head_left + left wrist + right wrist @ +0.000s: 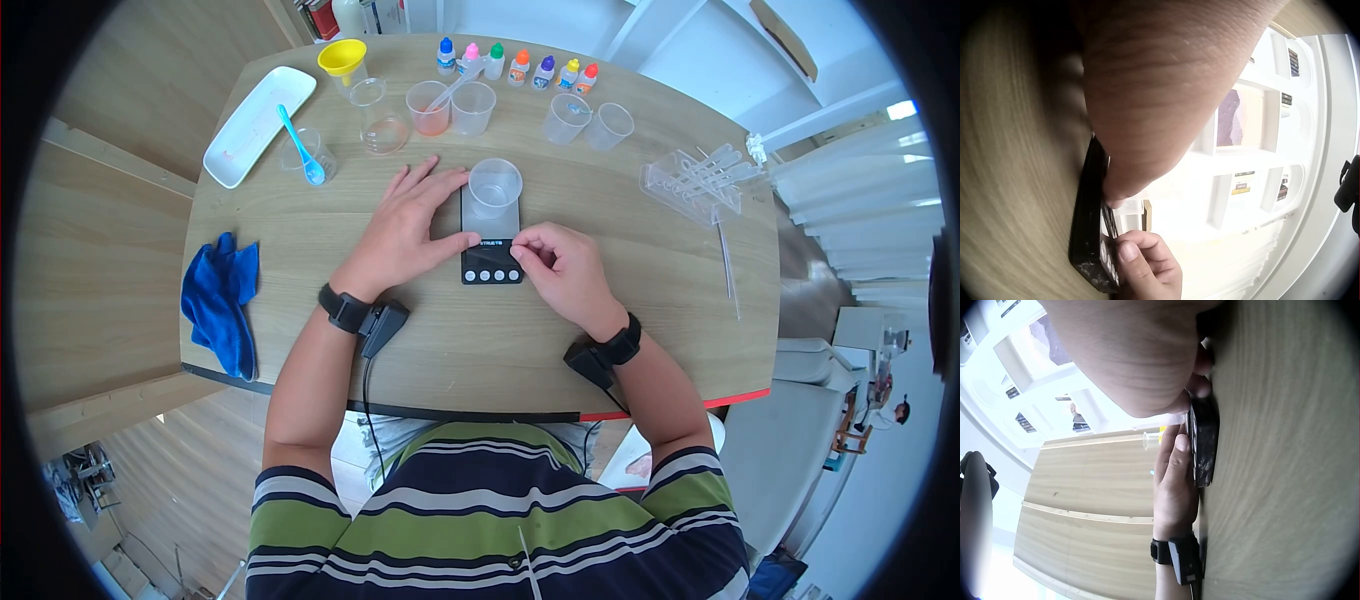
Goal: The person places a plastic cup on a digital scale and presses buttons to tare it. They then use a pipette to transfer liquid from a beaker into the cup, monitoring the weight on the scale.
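A black digital scale (490, 262) with a row of round buttons lies on the table, a clear plastic cup (495, 185) upright on its plate. Along the scale's left side the left hand (408, 232) lies with extended fingers, its thumb touching the scale near the display. The right hand (568, 272) has curled fingers, and its thumb and index finger pinch the scale's right edge. From the left wrist view, the scale (1090, 219) shows side-on with the right hand (1150, 265) at its edge. In the right wrist view the left hand (1175, 478) is beside the scale (1205, 440).
Several dropper bottles (519, 68) line the table's far edge, with clear cups (473, 108) before them. At left are a white tray (258, 127), a yellow funnel (343, 60), a blue spoon (300, 145) and a blue cloth (220, 305). A clear rack (690, 190) stands at right.
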The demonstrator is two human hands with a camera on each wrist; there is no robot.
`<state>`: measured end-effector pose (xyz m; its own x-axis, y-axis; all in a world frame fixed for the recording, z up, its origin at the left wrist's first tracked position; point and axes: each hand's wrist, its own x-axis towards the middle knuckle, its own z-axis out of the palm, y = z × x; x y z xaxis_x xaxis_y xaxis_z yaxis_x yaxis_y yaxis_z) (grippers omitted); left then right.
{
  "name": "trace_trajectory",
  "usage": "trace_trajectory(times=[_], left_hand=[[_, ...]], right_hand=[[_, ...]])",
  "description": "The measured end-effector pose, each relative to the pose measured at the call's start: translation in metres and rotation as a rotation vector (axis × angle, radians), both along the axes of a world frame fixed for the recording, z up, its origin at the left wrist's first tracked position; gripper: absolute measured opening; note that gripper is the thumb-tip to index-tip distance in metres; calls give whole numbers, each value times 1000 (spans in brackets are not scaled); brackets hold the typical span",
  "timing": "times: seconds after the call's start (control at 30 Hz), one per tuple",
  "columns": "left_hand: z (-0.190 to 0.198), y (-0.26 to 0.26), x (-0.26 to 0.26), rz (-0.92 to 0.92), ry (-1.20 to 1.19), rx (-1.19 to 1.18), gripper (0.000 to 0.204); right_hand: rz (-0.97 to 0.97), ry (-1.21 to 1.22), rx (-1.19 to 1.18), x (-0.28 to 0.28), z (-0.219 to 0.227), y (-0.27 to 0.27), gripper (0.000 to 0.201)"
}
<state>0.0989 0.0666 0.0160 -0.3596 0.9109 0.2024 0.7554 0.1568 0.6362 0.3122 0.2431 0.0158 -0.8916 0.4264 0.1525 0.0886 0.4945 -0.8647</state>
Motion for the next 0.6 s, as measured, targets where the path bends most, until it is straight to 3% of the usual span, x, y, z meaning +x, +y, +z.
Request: trace_trajectory(times=[0.6], left_hand=[[1, 0, 0, -3, 0, -1, 82]], right_hand=[[1, -6, 5, 0, 0, 1, 6]])
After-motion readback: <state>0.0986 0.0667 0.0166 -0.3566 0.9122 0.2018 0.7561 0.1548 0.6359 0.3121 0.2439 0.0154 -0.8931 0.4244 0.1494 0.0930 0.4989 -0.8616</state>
